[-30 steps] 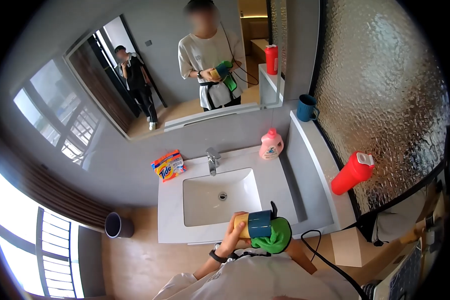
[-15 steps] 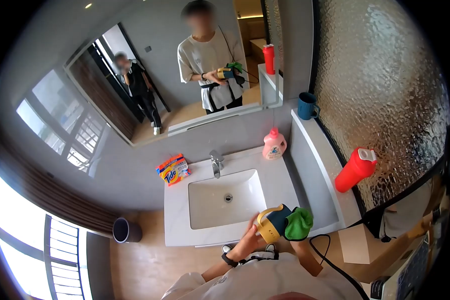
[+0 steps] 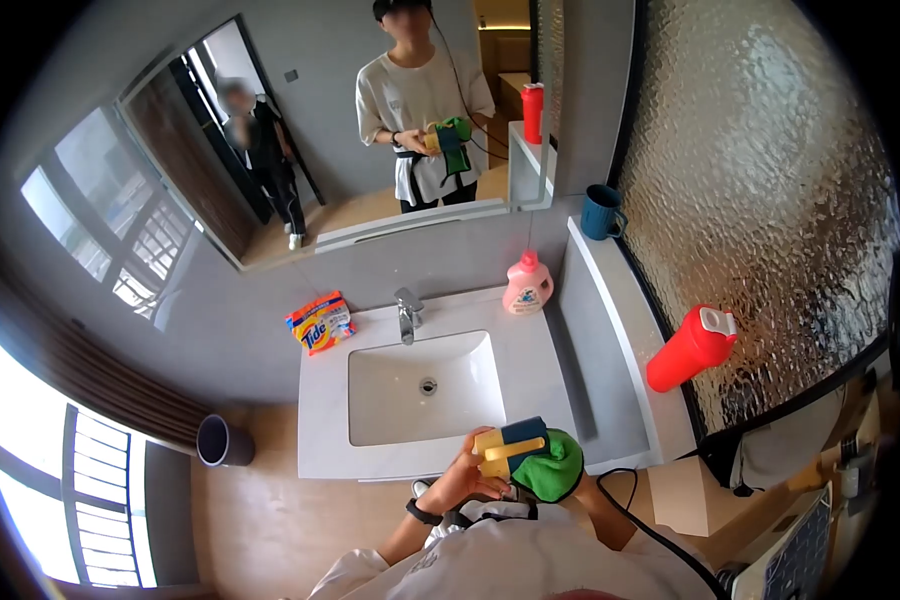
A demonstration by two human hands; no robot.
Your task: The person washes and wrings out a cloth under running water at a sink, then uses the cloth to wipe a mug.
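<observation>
My left hand (image 3: 463,476) is closed round the yellow end of a blue and yellow mug (image 3: 511,446), just in front of the counter's front edge. The mug lies on its side, its yellow handle facing up. A green cloth (image 3: 552,468) covers the mug's right end. My right hand (image 3: 582,492) is at the cloth, its fingers hidden beneath and behind it. The mirror also shows the mug and cloth held at waist height.
White sink (image 3: 426,388) with a faucet (image 3: 407,315); Tide bag (image 3: 321,322) and pink bottle (image 3: 527,284) behind it. On the right ledge stand a blue mug (image 3: 602,212) and red bottle (image 3: 691,348). A bin (image 3: 224,441) is on the floor. The mirror shows another person (image 3: 268,150).
The mug has turned in my left hand, its handle now facing up toward me instead of toward the sink. The cloth stays at its right end. The view has shifted slightly.
</observation>
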